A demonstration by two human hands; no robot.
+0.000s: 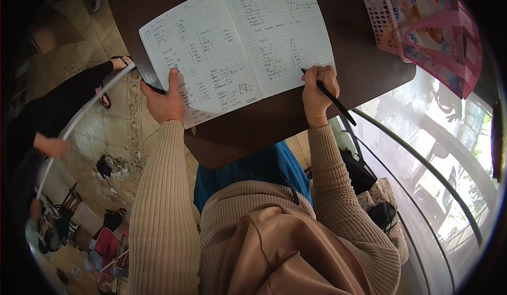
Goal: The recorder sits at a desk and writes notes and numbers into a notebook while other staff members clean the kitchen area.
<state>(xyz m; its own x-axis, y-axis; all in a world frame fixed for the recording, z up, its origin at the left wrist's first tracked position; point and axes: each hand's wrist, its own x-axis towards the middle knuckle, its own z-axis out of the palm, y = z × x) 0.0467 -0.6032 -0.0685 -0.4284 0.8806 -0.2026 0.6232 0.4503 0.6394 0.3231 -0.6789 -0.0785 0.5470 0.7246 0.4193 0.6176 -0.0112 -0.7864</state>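
An open lined notebook (238,47) lies on the dark brown table (232,143), both pages covered in rows of handwriting. My right hand (318,92) is closed around a black pen (338,105); the tip meets the right page near its lower right edge. At the notebook's lower left edge, my left hand (166,98) grips it, thumb on top of the page and the other fingers mostly hidden. A flat, glossy black object (152,84) shows beside that hand at the table's left edge; its kind is unclear.
A pink plastic basket (381,18) stands at the table's far right, with a pink-trimmed, patterned clear bag (443,36) beside it. Another person in dark clothes (58,92) is at the left, near scattered debris (113,173) on the tiled floor. Sheer white fabric (417,189) hangs at the right.
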